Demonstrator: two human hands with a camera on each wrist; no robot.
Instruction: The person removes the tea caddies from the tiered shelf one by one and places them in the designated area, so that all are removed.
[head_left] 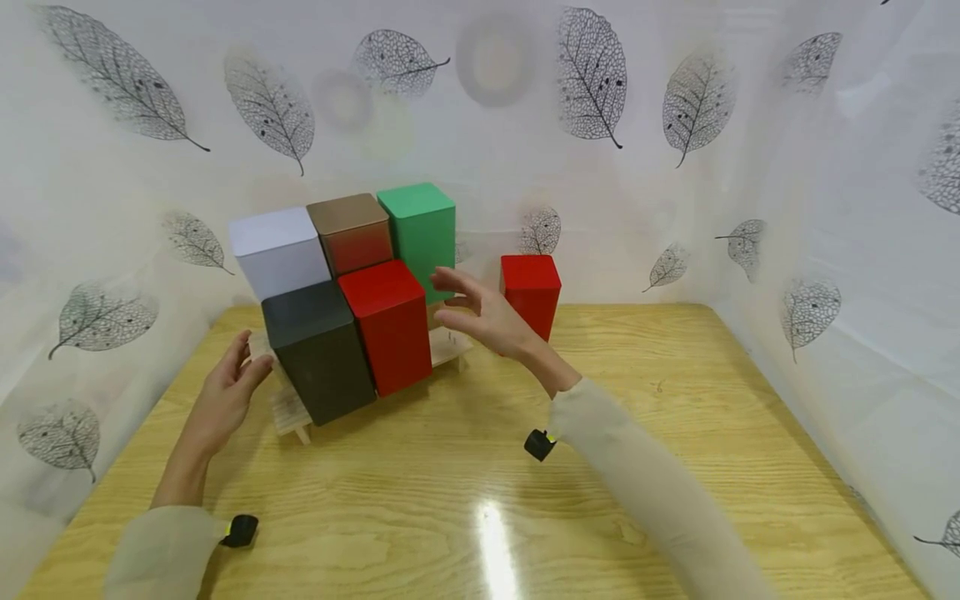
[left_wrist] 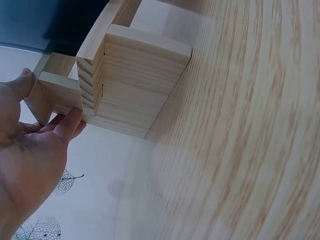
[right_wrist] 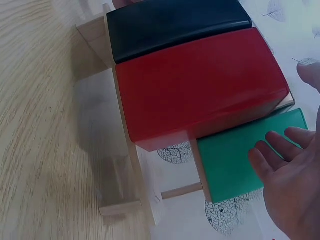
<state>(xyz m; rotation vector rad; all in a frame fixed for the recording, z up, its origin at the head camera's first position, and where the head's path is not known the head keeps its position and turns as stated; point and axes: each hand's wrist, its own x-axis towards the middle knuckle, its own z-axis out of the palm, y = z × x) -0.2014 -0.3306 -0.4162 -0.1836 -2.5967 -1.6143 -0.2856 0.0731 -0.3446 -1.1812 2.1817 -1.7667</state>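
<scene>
A tiered wooden rack carries tall rounded boxes in two rows. In front are a black box and a red box; behind stand a white box, a brown box and a green box. My left hand pinches the rack's left end, thumb on one side and fingers on the other, as the left wrist view shows on the wooden end piece. Beside the green box, my right hand holds nothing, its fingers loosely bent.
Another red box stands by itself on the wooden table, right of the rack and partly behind my right hand. A pale curtain with leaf prints encloses the table at the back and sides.
</scene>
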